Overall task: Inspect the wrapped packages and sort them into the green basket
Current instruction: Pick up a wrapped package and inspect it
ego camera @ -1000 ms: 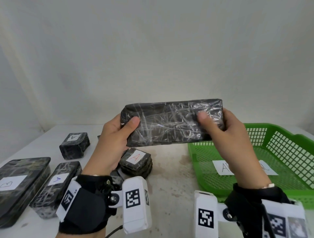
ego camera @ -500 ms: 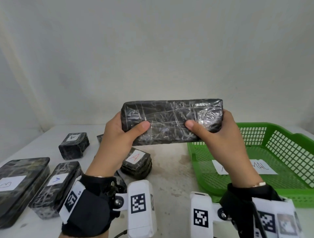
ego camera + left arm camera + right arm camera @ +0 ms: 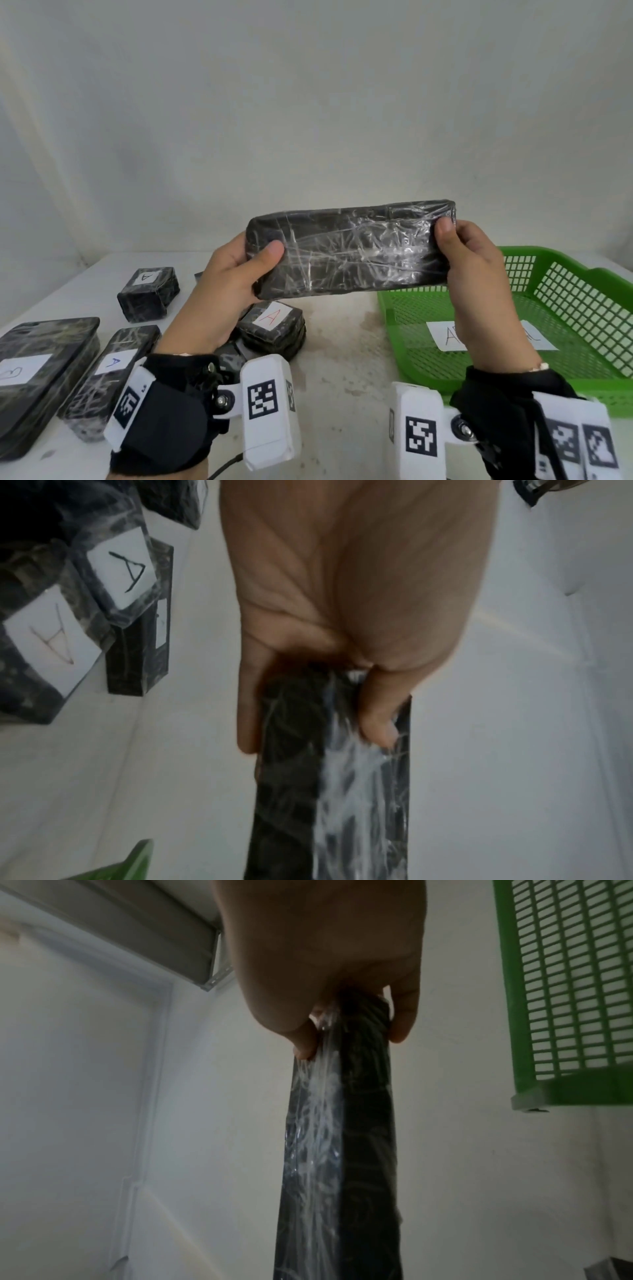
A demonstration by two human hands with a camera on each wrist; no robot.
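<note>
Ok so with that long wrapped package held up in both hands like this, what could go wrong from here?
1. The long package is held only at its ends, the left hand and right hand pinching slick plastic wrap; either grip could slip.
2. If it drops, it may land on the red-lettered A package just below rather than in the green basket.
3. No label shows on the side facing the head camera, so it might be sorted unread.

Black package [image 3: 349,246], green basket [image 3: 582,298]
</note>
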